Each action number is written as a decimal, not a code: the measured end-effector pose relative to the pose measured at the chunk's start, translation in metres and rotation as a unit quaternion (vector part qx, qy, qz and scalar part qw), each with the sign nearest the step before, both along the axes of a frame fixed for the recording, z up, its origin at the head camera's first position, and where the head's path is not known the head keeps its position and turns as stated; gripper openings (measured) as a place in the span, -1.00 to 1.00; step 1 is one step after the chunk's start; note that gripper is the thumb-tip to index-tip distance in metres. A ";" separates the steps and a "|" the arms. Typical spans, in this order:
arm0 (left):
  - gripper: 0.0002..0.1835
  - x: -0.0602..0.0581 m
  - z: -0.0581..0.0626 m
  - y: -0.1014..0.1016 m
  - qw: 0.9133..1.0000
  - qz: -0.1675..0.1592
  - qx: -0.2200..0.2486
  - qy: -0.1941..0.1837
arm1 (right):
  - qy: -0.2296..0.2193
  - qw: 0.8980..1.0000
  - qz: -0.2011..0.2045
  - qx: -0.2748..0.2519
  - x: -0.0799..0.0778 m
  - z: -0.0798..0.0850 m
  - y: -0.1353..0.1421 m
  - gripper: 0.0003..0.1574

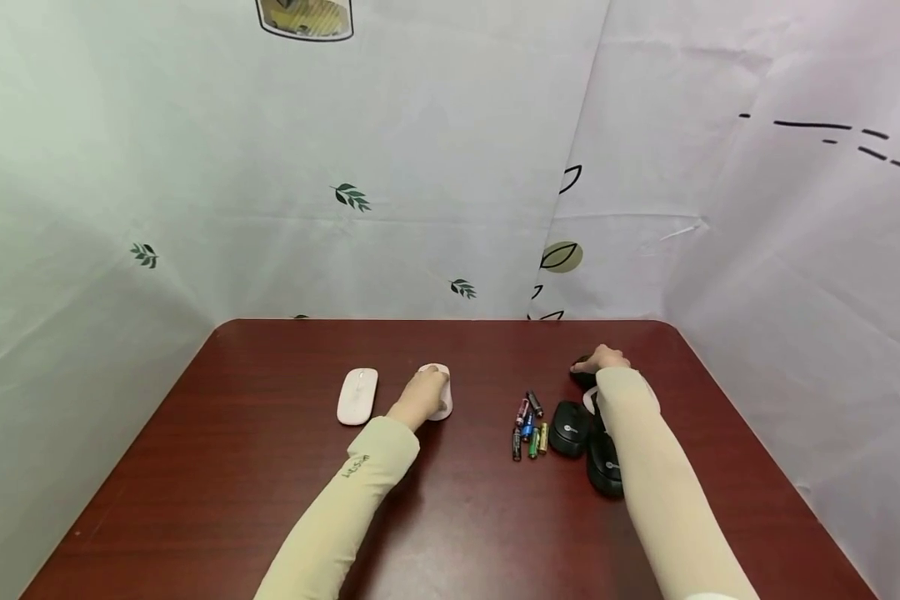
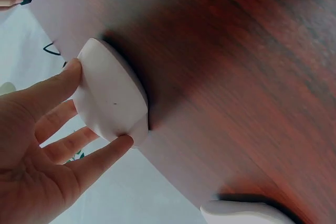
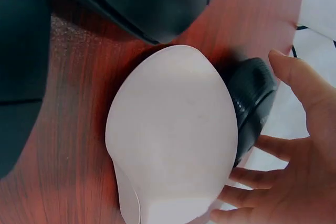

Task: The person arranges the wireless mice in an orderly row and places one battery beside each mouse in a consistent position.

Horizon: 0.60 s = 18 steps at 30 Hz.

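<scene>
Gripping one pale computer mouse [image 2: 107, 87] by its edges, your left hand [image 1: 423, 396] has thumb and fingertips set apart across the shell. Location: near the far edge of the table [image 1: 195, 500], beside another white mouse [image 1: 357, 397].

Second item: far black mouse [image 3: 254, 100], just beside a rounded white mouse [image 3: 173, 124]. Your right hand [image 1: 602, 358] is spread about its end, fingers loosely extended; whether they press on it, you cannot tell.

Handling, as judged: light, stiff-shelled, smooth on the pale one and apt to slip; sturdy, though a drop could harm it. Take hold by the opposing sides, off the buttons. The far black mouse shows a textured side; likely better purchase there.
</scene>
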<state>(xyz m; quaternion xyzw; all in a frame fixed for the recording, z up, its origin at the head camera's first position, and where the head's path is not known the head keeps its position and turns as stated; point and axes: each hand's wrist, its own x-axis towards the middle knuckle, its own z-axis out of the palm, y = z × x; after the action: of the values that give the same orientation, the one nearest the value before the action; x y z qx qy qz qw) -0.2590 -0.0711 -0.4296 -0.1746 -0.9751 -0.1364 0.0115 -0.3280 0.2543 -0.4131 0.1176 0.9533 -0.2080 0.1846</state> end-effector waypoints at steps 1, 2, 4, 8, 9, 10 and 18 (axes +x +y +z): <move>-0.60 0.000 0.000 0.001 1.000 -0.001 -0.004 0.004 | -0.003 1.000 -0.010 0.001 0.000 -0.001 -0.001 -0.08; -0.61 0.000 0.000 0.001 1.000 -0.001 -0.006 0.007 | -0.006 1.000 -0.021 0.003 0.001 -0.002 -0.002 -0.02; -0.61 -0.001 -0.001 0.003 1.000 0.000 -0.009 0.011 | -0.011 0.999 -0.043 0.004 0.002 -0.002 -0.003 0.07; -0.60 -0.001 -0.002 0.006 1.000 -0.001 -0.010 0.016 | -0.020 0.998 -0.064 -0.005 0.007 0.003 -0.002 0.21; -0.61 -0.002 -0.003 0.006 1.000 -0.001 -0.012 0.018 | -0.021 0.997 -0.068 -0.012 0.007 0.003 -0.001 0.22; -0.61 -0.002 -0.003 0.006 1.000 0.000 -0.014 0.019 | -0.022 0.997 -0.066 -0.014 0.007 0.004 -0.001 0.21; -0.65 -0.003 -0.004 0.003 1.000 0.010 -0.020 0.019 | -0.028 0.999 -0.037 -0.003 -0.003 -0.001 0.002 0.00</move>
<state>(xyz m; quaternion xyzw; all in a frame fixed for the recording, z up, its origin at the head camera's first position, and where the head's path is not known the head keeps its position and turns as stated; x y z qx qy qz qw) -0.2622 -0.0680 -0.4334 -0.1677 -0.9789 -0.1134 0.0282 -0.3311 0.2566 -0.4141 0.1581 0.9421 -0.2139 0.2040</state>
